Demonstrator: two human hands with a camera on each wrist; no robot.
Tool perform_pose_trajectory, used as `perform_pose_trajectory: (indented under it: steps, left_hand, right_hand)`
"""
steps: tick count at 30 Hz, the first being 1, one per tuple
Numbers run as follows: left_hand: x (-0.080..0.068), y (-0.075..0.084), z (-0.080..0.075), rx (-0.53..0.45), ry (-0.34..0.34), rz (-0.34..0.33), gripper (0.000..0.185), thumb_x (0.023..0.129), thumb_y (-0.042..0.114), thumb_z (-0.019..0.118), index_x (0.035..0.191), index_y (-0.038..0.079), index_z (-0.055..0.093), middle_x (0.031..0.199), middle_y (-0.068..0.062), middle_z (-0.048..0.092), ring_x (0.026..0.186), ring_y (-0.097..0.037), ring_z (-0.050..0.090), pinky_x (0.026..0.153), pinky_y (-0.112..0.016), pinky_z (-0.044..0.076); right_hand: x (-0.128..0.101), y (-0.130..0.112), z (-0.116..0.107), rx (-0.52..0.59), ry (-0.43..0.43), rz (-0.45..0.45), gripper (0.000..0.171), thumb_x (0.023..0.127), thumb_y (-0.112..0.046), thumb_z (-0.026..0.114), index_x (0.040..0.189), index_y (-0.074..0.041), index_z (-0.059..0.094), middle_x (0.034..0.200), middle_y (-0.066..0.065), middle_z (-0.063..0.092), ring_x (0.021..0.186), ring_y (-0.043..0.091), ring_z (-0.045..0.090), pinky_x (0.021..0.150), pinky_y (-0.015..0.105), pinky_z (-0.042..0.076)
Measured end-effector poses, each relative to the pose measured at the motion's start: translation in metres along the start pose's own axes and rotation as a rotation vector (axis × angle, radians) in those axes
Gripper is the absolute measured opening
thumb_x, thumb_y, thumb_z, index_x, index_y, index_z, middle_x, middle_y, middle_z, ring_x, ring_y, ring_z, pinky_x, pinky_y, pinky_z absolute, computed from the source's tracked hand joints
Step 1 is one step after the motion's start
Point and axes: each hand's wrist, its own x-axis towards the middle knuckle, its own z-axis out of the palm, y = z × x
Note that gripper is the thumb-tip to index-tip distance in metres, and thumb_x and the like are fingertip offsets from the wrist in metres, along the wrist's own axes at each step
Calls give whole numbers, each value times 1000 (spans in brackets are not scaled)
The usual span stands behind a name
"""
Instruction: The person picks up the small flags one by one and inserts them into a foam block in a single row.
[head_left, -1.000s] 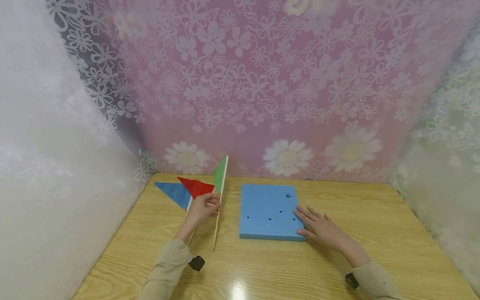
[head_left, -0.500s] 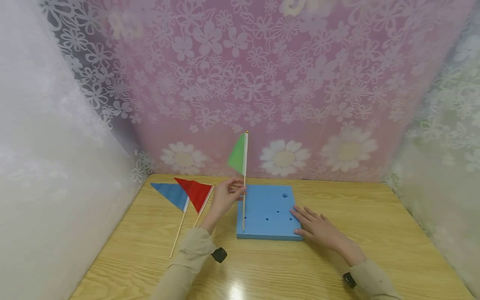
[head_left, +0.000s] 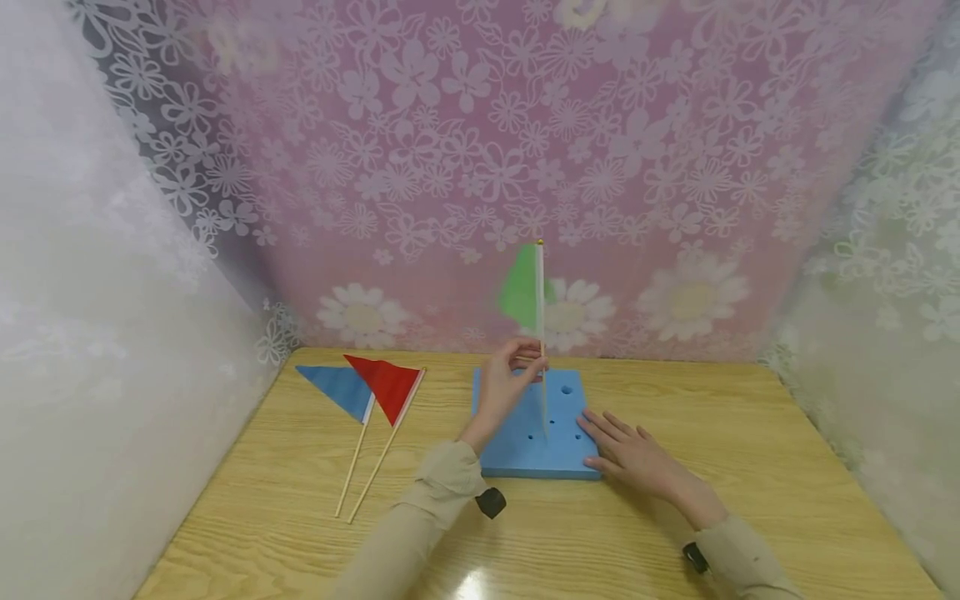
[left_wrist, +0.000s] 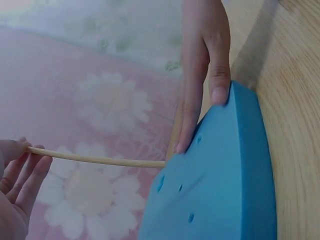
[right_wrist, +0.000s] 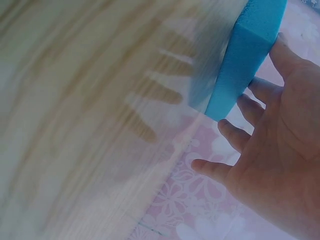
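Observation:
A green flag (head_left: 522, 287) stands upright over the blue foam block (head_left: 517, 450). Its thin wooden stick (left_wrist: 100, 159) is pinched between the thumb and fingers of my left hand (head_left: 504, 387). In the head view the lower tip of the stick overlaps the block's top, close to the small holes. My right hand (head_left: 648, 467) lies with straight, spread fingers against the block's right edge; its fingertips touch the foam in the right wrist view. Several small holes and a larger one (head_left: 566, 390) at the back right pierce the block.
A red flag (head_left: 386, 387) and a blue flag (head_left: 339, 390) lie on the wooden table (head_left: 247, 492) to the left, the red one partly over the blue. A flowered pink backdrop (head_left: 450, 167) rises behind the table.
My left hand has lifted the green flag away from the other two and carried it right, over the block. The red and blue flags are left lying. My right hand keeps its place.

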Motion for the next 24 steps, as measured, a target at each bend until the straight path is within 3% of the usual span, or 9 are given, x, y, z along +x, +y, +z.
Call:
perform_pose_trajectory:
  steps: [5,9,13,19,24]
  left_hand:
    - [5,-7,21,12,-5,36,26,95,9,71,120,1,67,106,-18,71,92,-35,73,73,-25,62]
    - [6,-11,34,37,-5,22,26,96,11,71,120,4,68,105,-13,72,89,-24,75,72,-23,61]
    - [6,-17,45,56,-4,21,23,95,12,72,118,8,69,104,-11,73,87,-21,75,71,-26,62]
    - [2,-24,55,74,-19,47,23,95,13,71,118,8,69,102,-11,73,89,-29,75,69,-24,62]
    - [0,-27,59,152,-19,61,25,95,14,71,119,9,68,103,-10,74,87,-20,75,67,-16,59]
  right_hand:
    - [1,0,1,10,-14,19,68,103,-46,55,158,-11,36,163,14,33,146,47,31,105,80,26]
    - [1,0,1,8,-16,27,67,103,-45,55,158,-10,37,163,14,34,146,47,32,104,80,27]
    - [0,-1,0,2,-8,25,66,103,-44,56,157,-10,38,162,14,35,146,47,32,104,80,28]
    - [1,0,1,-12,-1,21,66,103,-44,56,156,-9,40,162,14,35,145,47,34,104,80,30]
    - [1,2,1,-11,-5,25,67,103,-45,55,157,-10,38,162,14,34,146,47,33,104,79,29]
